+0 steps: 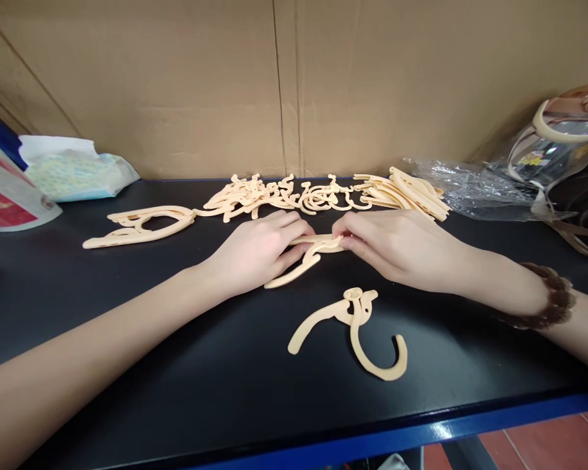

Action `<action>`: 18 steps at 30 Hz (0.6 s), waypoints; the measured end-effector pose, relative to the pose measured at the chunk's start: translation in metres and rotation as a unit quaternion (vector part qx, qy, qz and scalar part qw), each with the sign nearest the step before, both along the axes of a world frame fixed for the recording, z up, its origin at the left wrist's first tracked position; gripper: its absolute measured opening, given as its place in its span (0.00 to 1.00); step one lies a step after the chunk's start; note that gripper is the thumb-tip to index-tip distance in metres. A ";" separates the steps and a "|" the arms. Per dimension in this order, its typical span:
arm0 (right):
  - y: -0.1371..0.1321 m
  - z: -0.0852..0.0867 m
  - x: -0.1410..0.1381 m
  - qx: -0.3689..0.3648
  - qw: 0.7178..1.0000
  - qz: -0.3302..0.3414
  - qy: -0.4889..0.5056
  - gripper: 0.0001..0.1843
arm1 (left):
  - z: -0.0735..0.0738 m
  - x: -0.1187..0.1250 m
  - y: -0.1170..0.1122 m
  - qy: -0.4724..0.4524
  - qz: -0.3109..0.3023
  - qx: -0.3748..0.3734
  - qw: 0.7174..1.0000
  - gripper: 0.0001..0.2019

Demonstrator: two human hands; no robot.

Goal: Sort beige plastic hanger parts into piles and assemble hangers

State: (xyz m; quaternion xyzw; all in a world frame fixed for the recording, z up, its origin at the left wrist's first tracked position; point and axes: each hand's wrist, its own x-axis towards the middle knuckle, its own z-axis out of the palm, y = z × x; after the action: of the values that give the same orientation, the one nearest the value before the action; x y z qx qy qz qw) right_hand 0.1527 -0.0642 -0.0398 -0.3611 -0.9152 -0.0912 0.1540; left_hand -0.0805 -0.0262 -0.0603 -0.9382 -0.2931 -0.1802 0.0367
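Observation:
My left hand [257, 251] and my right hand [396, 248] meet at the middle of the black table [176, 365], both pinched on one cream plastic hanger piece [306, 251] that lies between them. A curved arm of it sticks out below my left fingers. Nearer to me lies a cream hook part [357, 333] with a short arm joined at a round pivot. Behind my hands a pile of cream hanger parts [294, 194] stretches along the back, with a stack of flat arms [411, 192] at its right end.
An assembled cream hanger [140, 225] lies at the left. A tissue pack [73, 173] and a red-and-white bag [7, 196] sit far left. Clear plastic wrap [470, 189] and a glossy object [563, 137] are far right. A cardboard wall [284, 85] closes the back. The table's blue front edge [470, 427] is near.

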 end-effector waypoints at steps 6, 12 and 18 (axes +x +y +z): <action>0.004 -0.003 0.003 -0.018 1.000 0.025 0.003 0.14 | 0.000 0.000 0.000 0.001 0.008 0.005 1.000 0.12; 0.002 -0.010 -0.005 -0.004 0.997 0.072 -0.002 0.10 | -0.001 0.000 0.000 -0.003 0.002 0.013 1.000 0.11; -0.001 -0.010 -0.008 0.024 0.997 0.068 0.015 0.11 | 0.001 0.000 0.000 0.005 0.010 0.003 1.000 0.12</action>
State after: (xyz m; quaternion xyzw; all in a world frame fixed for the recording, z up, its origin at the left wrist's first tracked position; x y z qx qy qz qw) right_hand 0.1451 -0.0651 -0.0495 -0.2952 -0.9329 -0.0972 0.1818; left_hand -0.0809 -0.0261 -0.0597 -0.9359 -0.3020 -0.1761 0.0430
